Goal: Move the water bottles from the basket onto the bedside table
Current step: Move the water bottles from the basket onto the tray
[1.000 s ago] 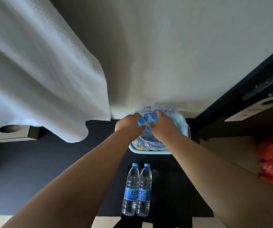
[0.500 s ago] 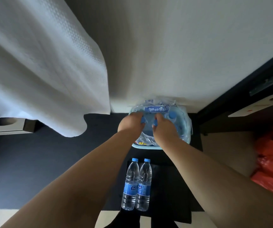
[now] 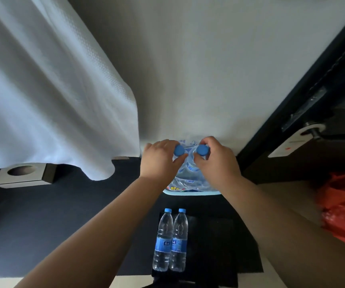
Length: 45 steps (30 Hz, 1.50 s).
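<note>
White bedding fills the top of the view, a textured bedspread draping down on the left over dark carpet, and down at its foot sits the pale blue basket, stuffed with crinkled plastic wrap round more bottles. Both hands are right over it. The left hand has its fingers curled round the neck of the left-hand bottle, blue cap poking out past the thumb; the right hand mirrors it, fingers wrapped round the neck of the right-hand bottle — the two caps sit side by side, close but apart. Both of those bottles are over the basket, their lower ends lost among the wrap, so whether they are clear of it I cannot tell. Nearer the camera, on the black bedside table, the standing pair is upright, shoulder to shoulder and touching, blue labels facing us. Off to the left, a grey tissue box sits on the carpet — and an orange plastic bag is bunched at the right edge.
</note>
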Available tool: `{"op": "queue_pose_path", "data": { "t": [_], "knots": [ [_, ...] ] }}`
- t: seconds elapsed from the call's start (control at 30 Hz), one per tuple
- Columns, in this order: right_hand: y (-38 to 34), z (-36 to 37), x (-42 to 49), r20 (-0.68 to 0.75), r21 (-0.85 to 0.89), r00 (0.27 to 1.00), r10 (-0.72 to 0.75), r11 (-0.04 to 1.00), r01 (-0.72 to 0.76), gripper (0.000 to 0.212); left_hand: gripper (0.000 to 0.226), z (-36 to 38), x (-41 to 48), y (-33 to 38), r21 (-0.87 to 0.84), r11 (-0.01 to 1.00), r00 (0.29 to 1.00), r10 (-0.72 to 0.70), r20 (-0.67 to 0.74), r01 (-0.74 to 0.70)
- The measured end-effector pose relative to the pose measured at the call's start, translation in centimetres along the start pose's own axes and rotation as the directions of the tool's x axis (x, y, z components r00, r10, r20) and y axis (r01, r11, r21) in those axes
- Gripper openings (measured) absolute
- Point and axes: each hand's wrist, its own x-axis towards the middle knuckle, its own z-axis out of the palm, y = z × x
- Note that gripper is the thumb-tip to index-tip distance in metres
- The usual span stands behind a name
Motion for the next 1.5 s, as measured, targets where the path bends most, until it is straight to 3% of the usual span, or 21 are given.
{"op": "queue_pose_path", "data": {
  "t": [0.23, 0.4, 0.67, 0.83, 1.03, 1.3, 1.5],
  "knots": [
    [0.6, -3.4, -4.2, 0.001, -0.017, 0.999, -0.040, 0.999, 0.040, 0.025, 0.023, -2.4, -2.8, 3.6, -0.042, 0.998, 0.998, 0.056, 0.026, -0.055],
    [3.3, -3.1, -7.4, 0.141, -0.034, 0.990, 0.006, 0.999, -0.001, 0.024, 0.022, -0.2, -6.4, 4.6, -0.077, 0.997, 0.975, 0.002, 0.224, 0.016],
    [9.7, 1.6, -11.9, 0.392, -0.073, 0.892, 0.223, 0.975, -0.212, 0.022, 0.027, 7.2, -11.6, 3.9, -0.014, 0.958, 0.766, -0.221, 0.604, 0.288],
    [13.8, 5.0, -14.0, 0.515, -0.079, 0.803, 0.300, 0.949, -0.304, 0.017, 0.036, 11.8, -13.9, 3.1, 0.086, 0.953, 0.643, -0.262, 0.719, 0.292],
    [17.9, 8.2, -15.8, 0.573, -0.110, 0.721, 0.391, 0.908, -0.404, 0.014, 0.046, 16.2, -16.0, 1.9, 0.154, 0.937, 0.598, -0.320, 0.735, 0.312],
    [20.9, 12.2, -14.2, 0.591, -0.156, 0.623, 0.512, 0.831, -0.535, 0.019, 0.043, 21.3, -14.8, -0.3, 0.240, 0.907, 0.473, -0.389, 0.790, 0.346],
    [23.1, 15.3, -13.3, 0.517, -0.249, 0.605, 0.605, 0.783, -0.570, 0.030, 0.047, 24.9, -15.3, -1.0, 0.364, 0.888, 0.523, -0.459, 0.718, 0.280]
  ]
}}
